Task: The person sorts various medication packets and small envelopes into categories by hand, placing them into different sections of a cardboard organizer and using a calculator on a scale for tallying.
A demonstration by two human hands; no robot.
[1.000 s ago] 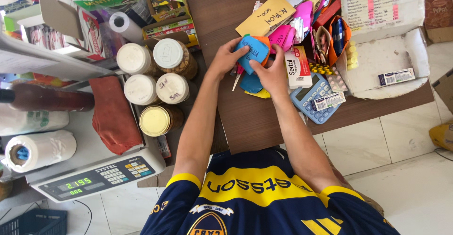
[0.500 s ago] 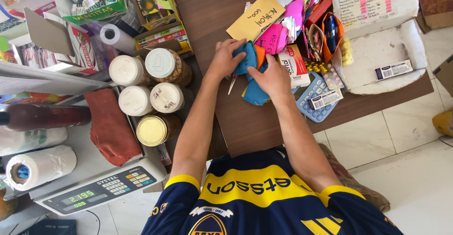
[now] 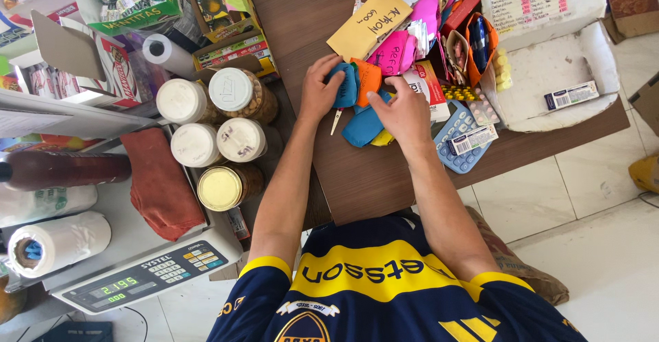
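Both hands work at the upper centre of the frame on a brown wooden table [image 3: 384, 177]. The left hand [image 3: 319, 95] rests with its grip curled closed on a blue felt pouch [image 3: 345, 84] — fingers over its upper edge. The right hand [image 3: 405, 112] lies just beside it, fingers pressed flat and together on a second blue pouch [image 3: 360, 128]; its fingertips touch an orange pouch [image 3: 369, 80] between the two hands. Pink pouches [image 3: 395, 53] and a tan card [image 3: 367, 25] lie directly above. A calculator [image 3: 456, 151] sits right of the right hand. Four lidded jars [image 3: 237, 95] stand at centre left — a digital scale [image 3: 147, 273] occupies the lower left.
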